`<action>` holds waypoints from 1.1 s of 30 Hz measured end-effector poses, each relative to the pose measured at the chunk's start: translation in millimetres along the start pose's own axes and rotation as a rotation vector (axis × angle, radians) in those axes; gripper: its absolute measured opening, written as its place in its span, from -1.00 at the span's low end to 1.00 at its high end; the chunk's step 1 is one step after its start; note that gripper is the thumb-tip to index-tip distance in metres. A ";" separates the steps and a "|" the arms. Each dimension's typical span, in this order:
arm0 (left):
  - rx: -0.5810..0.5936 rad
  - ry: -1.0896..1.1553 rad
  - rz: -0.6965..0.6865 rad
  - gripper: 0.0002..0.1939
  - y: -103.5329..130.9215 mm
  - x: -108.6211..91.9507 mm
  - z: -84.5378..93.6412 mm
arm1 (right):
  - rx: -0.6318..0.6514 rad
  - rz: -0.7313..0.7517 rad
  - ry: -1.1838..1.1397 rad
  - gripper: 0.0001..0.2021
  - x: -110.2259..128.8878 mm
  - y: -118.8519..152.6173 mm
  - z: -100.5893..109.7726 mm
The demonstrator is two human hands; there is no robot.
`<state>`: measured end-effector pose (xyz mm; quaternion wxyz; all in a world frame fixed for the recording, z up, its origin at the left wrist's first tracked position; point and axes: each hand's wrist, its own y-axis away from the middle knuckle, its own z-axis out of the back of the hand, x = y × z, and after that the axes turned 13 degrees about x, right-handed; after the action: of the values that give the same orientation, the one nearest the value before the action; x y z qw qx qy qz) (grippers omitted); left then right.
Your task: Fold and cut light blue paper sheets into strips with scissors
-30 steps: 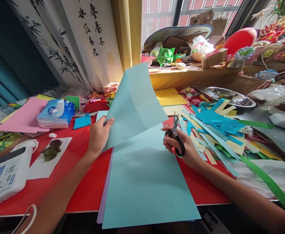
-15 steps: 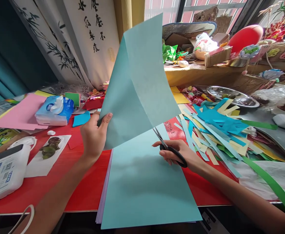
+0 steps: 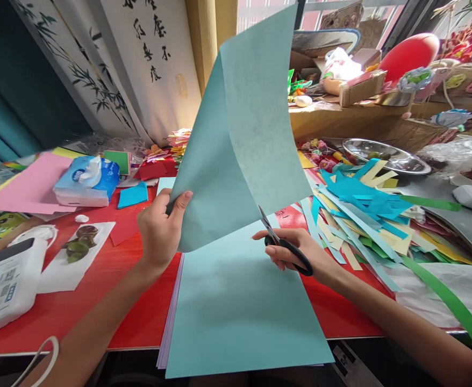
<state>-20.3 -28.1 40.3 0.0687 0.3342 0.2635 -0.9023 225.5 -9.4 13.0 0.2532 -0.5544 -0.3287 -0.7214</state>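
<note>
Pale-teal sheet (image 3: 215, 172): raised, curved, paler right side.
Left hand (image 3: 159, 231) pinches left edge; right hand (image 3: 300, 251) grips scissors (image 3: 273, 235).

- Seeing a blue tissue pack (image 3: 86, 185) partly covering pink paper (image 3: 28, 185) at left.
- Noticing a white hanging (image 3: 165, 107) bearing black writing (image 3: 159, 32) at the back.
- Spotting a shiny metal bowl (image 3: 409, 163) at right, below a red balloon (image 3: 411, 56) by the window (image 3: 256, 13).

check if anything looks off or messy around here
Two things stand out. The paper strips to the right of the scissors lie jumbled, crossing at odd angles, with one long green strip trailing toward the front. The lower light blue sheet juts past the front edge of the red table.
</note>
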 end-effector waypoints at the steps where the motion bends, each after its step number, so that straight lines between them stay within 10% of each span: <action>1: 0.000 0.003 -0.004 -0.64 0.3 -0.1 0.0 | -0.002 -0.002 0.000 -0.56 -0.1 0.1 0.1; 33: 0.064 0.068 0.024 -0.60 4.8 -1.9 -2.8 | -0.040 0.058 -0.038 -0.72 1.2 -1.3 -4.7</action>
<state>-15.9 -30.9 37.6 0.0598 0.3701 0.2325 -0.8975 221.2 -12.1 13.0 0.2563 -0.5824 -0.3028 -0.7095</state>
